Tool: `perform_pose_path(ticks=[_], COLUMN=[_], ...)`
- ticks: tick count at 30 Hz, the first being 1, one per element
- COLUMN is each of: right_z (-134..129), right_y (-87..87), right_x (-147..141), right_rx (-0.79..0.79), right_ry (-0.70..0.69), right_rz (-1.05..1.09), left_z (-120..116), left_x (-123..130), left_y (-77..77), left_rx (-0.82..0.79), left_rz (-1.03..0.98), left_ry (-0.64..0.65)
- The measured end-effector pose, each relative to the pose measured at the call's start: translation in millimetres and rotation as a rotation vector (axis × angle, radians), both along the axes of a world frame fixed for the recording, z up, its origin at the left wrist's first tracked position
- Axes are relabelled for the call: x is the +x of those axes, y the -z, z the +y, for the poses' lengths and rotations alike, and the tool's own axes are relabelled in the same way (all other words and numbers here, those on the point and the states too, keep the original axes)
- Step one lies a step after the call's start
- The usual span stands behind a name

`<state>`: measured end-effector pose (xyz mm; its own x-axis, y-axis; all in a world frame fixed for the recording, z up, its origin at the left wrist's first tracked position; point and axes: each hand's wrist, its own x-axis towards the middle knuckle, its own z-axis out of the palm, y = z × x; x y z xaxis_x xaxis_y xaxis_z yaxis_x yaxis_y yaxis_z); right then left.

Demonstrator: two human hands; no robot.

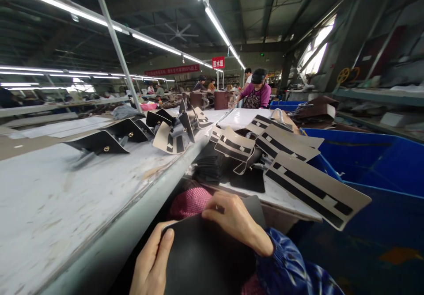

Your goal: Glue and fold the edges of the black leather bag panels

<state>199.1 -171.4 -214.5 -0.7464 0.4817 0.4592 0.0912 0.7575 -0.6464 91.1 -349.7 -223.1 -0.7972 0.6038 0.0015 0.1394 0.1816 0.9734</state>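
A smooth black leather-like panel (pixel 205 255) lies over my lap, its upper left corner rounded. My left hand (pixel 154 257) grips that left edge, thumb on top and fingers beneath. Along the upper edge, the fingers of my right hand (pixel 230 217) are bent and closed against the panel; whether something small is between them is hidden. Just beyond my hands, a stack of black pieces (pixel 208 168) lies on the table. Beige panels with black strips (pixel 308 187) lean in a loose row to the right of it.
On the left white table (pixel 43 184) stand folded black pieces with round metal fittings (pixel 114 137). Blue bins (pixel 367 158) border the right side. A metal table edge runs beside my left hand. Farther off, a person in a purple top (pixel 263 94) works at the table.
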Motion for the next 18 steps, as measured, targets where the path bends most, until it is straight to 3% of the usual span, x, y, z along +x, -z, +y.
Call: perform_pose_path(ticks=[4,10,13,18], right_z=[-1.9,-2.1,-3.4,-9.0], right_y=[12.5,15.4,14.4,5.4], right_x=[-0.6,-3.6,-2.8,8.2], right_rx=[-0.069,-0.119,-0.157,-0.090], right_ry=[0.017,-0.014,-0.011,0.095], right_rz=[-0.064,-0.135,-0.124,0.026], left_z=[5.5,10.7,8.6,-0.1], left_x=[-9.7,-16.8,-16.2,2.4], left_y=[13.1,18.0,15.7,-1.4], left_rx=[-0.011,-0.099,-0.080,0.017], left_rz=[0.040,0.091,0.083,0.129], left_ry=[0.104,0.098,0.127,-0.027])
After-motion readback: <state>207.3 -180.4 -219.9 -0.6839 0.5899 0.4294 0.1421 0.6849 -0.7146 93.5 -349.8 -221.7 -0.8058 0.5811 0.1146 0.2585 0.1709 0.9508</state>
